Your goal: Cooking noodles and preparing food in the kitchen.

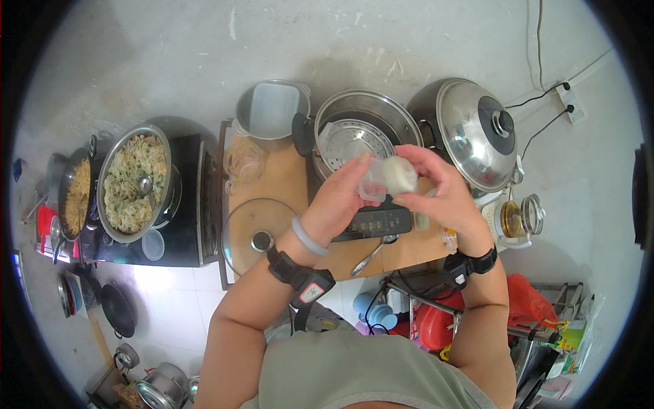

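My left hand [340, 197] holds a small clear plastic cup or container [372, 180] tilted on its side. Against its mouth is a white, rounded, dough-like piece [399, 175], which the fingers of my right hand [438, 184] grip; it is slightly blurred. Both hands are above the front rim of a steel pot [369, 97]. Inside that pot lies a perforated steel steamer plate [357, 142], with what looks like white paper at its left edge. Under my hands is a black induction cooker [375, 221], partly covered by them.
Left stands a large bowl of shredded filling [135, 184] with a ladle; beyond it, a pan [77, 197]. On the wooden table are a glass lid [261, 220], a spoon [369, 260] and a pot holding a plastic box [274, 110]. Right: a domed steel lid [472, 133] and a glass jar [512, 217].
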The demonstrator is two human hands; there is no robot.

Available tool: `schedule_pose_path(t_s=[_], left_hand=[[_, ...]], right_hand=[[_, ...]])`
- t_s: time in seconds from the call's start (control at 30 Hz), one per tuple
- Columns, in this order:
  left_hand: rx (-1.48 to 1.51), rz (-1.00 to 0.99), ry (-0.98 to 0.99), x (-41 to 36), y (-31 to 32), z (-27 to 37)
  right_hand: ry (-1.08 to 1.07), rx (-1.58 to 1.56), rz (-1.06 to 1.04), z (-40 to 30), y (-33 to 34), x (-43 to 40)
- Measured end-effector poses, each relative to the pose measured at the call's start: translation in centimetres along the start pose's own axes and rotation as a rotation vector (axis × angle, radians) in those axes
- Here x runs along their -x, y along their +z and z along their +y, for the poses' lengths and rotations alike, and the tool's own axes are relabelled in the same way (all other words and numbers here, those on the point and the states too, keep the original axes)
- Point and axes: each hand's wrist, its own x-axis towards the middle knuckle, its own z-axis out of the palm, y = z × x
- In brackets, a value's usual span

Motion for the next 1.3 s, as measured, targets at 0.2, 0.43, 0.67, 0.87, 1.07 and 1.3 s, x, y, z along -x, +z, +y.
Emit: schedule_pose_path(t_s=[0.2, 0.43, 0.67, 0.87, 1.07, 1.3], left_hand=[[0.105, -0.091, 0.046, 0.3, 0.7, -1.9], [0.097, -0.044, -0.084, 1.4, 0.8, -3.5], [0.080, -0.127, -0.184, 3.4, 2.5, -5.9], [0.013, -0.193, -0.367, 5.0, 3.6, -8.3], [-0.005, -0.213, -0.501, 5.4, 3.2, -12.7], [-0.081, -0.089, -0.616, 4.1, 0.6, -15.9]], right_hand=[[-0.147, 0.381, 0.050, -0.2, 2.2, 0.4], [-0.220, 0.757, -0.015, -0.8, 2.7, 2.6], [-0.128, 0.842, -0.106, -2.4, 2.1, 6.2], [-0.106, 0.550, 0.170, -0.1, 3.1, 11.6], [0.071, 0.451, 0.253, 3.1, 5.9, 17.1], [0.371, 0.358, 0.337, 9.0, 5.6, 21.7]])
